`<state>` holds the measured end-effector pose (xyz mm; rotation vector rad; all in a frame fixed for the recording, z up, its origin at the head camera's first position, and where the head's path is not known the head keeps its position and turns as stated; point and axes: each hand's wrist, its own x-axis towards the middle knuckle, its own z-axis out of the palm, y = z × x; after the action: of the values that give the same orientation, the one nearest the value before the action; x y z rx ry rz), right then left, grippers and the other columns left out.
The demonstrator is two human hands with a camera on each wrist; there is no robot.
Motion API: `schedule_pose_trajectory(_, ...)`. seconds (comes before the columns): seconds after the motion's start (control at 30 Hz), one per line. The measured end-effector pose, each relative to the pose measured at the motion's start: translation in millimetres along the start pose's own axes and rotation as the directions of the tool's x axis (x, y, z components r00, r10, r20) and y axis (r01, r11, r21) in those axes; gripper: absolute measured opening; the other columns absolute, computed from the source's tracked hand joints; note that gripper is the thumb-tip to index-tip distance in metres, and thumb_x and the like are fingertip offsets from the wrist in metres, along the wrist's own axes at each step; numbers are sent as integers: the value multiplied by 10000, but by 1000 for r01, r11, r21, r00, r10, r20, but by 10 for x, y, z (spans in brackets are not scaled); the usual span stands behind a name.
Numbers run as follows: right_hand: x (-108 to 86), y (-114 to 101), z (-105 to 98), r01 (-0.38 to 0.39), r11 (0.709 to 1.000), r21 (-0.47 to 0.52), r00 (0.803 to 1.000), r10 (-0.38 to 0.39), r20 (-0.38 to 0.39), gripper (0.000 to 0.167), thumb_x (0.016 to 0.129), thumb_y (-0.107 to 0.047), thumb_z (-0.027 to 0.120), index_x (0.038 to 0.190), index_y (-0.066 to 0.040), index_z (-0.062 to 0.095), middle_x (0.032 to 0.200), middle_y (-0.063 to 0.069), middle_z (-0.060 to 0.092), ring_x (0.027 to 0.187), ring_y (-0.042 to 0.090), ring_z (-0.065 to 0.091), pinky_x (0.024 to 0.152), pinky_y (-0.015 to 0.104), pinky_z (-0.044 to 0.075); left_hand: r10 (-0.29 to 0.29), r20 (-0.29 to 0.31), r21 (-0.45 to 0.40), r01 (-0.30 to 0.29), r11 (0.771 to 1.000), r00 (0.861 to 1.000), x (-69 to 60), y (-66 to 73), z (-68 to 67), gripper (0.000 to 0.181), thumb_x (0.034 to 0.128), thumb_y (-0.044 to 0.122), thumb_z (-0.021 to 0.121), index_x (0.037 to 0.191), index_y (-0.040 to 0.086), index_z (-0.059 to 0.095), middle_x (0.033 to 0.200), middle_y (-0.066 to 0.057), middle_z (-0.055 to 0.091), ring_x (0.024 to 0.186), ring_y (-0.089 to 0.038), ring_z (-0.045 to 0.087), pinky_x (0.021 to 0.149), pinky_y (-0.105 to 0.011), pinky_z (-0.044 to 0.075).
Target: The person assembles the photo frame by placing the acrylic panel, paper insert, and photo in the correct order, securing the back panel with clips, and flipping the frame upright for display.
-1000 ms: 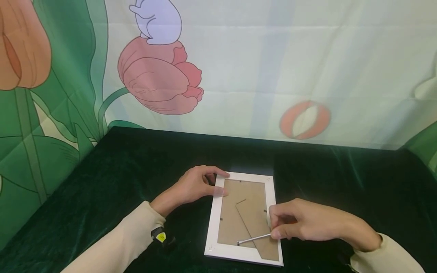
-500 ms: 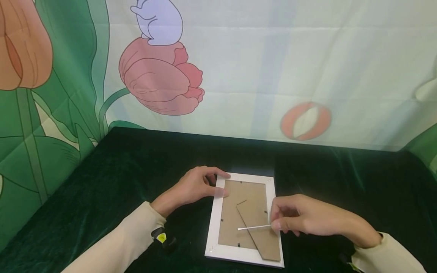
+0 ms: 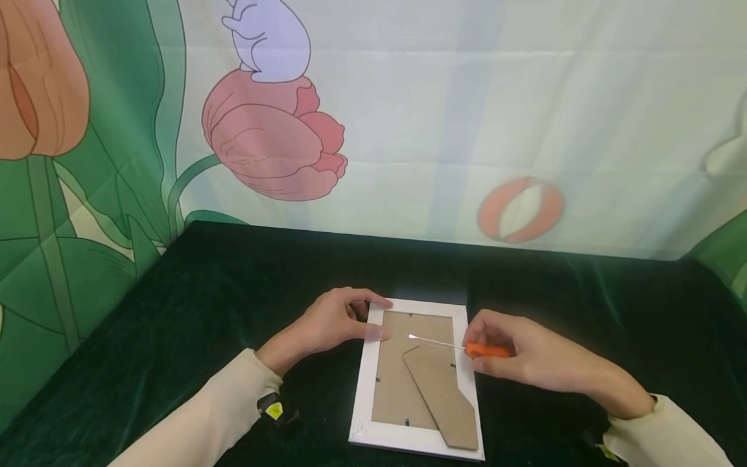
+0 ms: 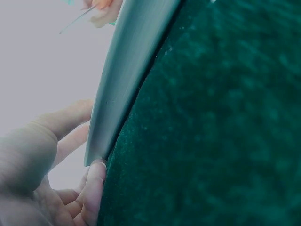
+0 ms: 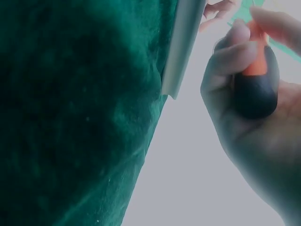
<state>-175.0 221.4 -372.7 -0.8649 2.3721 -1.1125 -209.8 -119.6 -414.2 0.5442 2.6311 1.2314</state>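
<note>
A white picture frame (image 3: 364, 383) lies face down, its brown backing board (image 3: 397, 389) and slanted easel leg (image 3: 446, 402) uppermost. My left hand (image 3: 332, 318) grips its upper left corner, the thumb on the back of the frame and a finger along the top edge. In the left wrist view, fingers curl round the frame's corner. Over the right side, my right hand (image 3: 525, 350) holds a screwdriver (image 3: 487, 350) by its orange and black handle. The thin shaft points left above the upper backing, and I cannot tell whether its tip touches. Small dark tabs sit along the backing's edges.
Dark green velvet cloth (image 3: 233, 272) covers the table under the frame. Behind it hangs a pale backdrop (image 3: 397, 117) printed with flowers and leaves. A black strap with a yellow mark (image 3: 273, 408) is at the left cuff.
My right hand has moved the screwdriver from the bottom tab up towards the top of the frame, and its orange handle now shows. My left hand stays on the corner.
</note>
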Motion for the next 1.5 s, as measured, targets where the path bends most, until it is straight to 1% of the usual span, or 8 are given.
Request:
schedule_pose_trajectory(0.17, -15, 25, -82, 11, 999, -41, 992, -16, -124, 242, 998, -203, 767, 1177, -134, 621, 1032, -21, 715, 843, 180, 689, 720, 340, 621, 4, -3, -2, -4, 1000, 1000, -13, -5, 5, 430, 882, 335, 888, 1287, 260, 766, 1026, 9, 639, 922, -230, 612, 636, -328, 569)
schedule_pose_trajectory(0.43, -32, 94, -222, -29, 990, -141, 955, -14, -296, 300, 962, -170, 809, 1215, -135, 652, 1066, -30, 711, 873, 141, 681, 739, 316, 618, 23, 2, -12, -23, 1000, 1000, -4, -7, -5, 432, 888, 344, 882, 1288, 231, 768, 1031, -12, 637, 928, -234, 605, 634, -325, 563)
schedule_pose_trajectory(0.57, -44, 140, -260, -67, 980, -186, 927, -8, -376, 324, 957, -179, 821, 1238, -122, 671, 1105, 9, 724, 915, 177, 694, 727, 296, 610, 18, 9, -18, -18, 1000, 1000, -6, -10, -6, 439, 885, 349, 886, 1292, 233, 768, 1026, -8, 642, 928, -234, 610, 638, -326, 561)
schedule_pose_trajectory(0.8, -70, 249, -371, -88, 971, -224, 862, -38, -505, 357, 949, -90, 817, 1268, -50, 660, 1177, 146, 723, 982, 320, 720, 711, 230, 591, 15, 7, -18, -15, 1000, 1000, -4, -10, -7, 443, 880, 349, 892, 1294, 254, 768, 1025, 4, 643, 929, -231, 612, 641, -332, 566)
schedule_pose_trajectory(1.0, -79, 328, -443, -113, 964, -239, 811, -50, -583, 349, 962, -96, 807, 1270, -26, 659, 1158, 181, 721, 935, 319, 704, 650, 221, 577, 13, 2, -16, -13, 1000, 1000, 5, -13, -11, 436, 881, 339, 892, 1290, 249, 769, 1029, 2, 641, 933, -234, 611, 643, -334, 571)
schedule_pose_trajectory(1.1, -90, 370, -466, -139, 966, -219, 791, -25, -611, 351, 971, -112, 800, 1271, -18, 646, 1143, 183, 713, 907, 297, 695, 645, 215, 571, 11, 5, -19, -11, 1000, 1000, 4, -9, -12, 443, 879, 341, 894, 1295, 250, 769, 1023, 2, 643, 932, -236, 613, 644, -335, 570)
schedule_pose_trajectory(1.3, -152, 444, -548, -208, 961, -184, 772, 46, -634, 339, 1008, -218, 770, 1266, -43, 637, 1093, 146, 715, 831, 224, 685, 636, 248, 573, 7, 8, -23, -7, 1000, 1000, 6, 1, -3, 443, 876, 335, 898, 1292, 255, 769, 1018, 5, 643, 933, -237, 617, 647, -336, 572)
schedule_pose_trajectory(1.5, -186, 565, -638, -242, 959, -151, 769, 94, -633, 371, 1029, -276, 742, 1288, -36, 628, 1122, 174, 708, 828, 187, 690, 642, 263, 573, 0, 6, -23, 0, 1000, 1000, 5, 8, -6, 443, 873, 337, 900, 1289, 256, 771, 1013, 4, 642, 923, -238, 616, 643, -337, 570)
